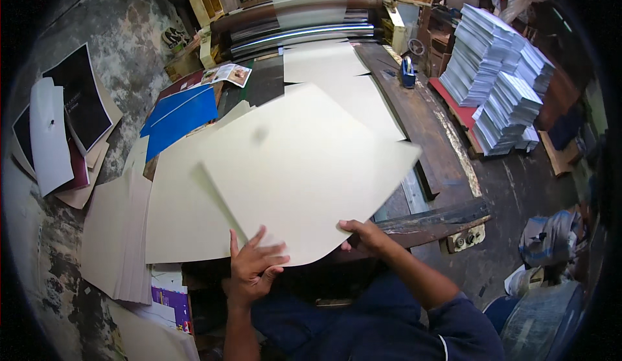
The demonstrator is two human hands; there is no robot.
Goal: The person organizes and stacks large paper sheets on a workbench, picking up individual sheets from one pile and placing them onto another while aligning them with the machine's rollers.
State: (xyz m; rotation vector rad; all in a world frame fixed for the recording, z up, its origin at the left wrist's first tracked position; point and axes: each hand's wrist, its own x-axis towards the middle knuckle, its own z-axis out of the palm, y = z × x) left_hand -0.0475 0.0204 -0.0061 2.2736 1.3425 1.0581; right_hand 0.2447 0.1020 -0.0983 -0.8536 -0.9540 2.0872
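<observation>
A large cream sheet of paper (311,173) lies tilted in front of me, over other pale sheets. My right hand (365,236) pinches its near right edge, thumb on top and fingers underneath. My left hand (256,265) is at the sheet's near left edge with its fingers spread; whether they touch the sheet is unclear. Under it to the left spreads a stack of cream sheets (181,205). Beyond it, more pale sheets (317,62) lie overlapped on the feed bed, leading up to the machine's rollers (301,34).
A wooden rail (431,134) with a blue tape dispenser (407,73) borders the bed on the right. Tall paper stacks (483,56) stand beyond it. Blue sheets (183,115) and a thick pale pile (116,238) are at left. A switch box (466,238) sits at the near right corner.
</observation>
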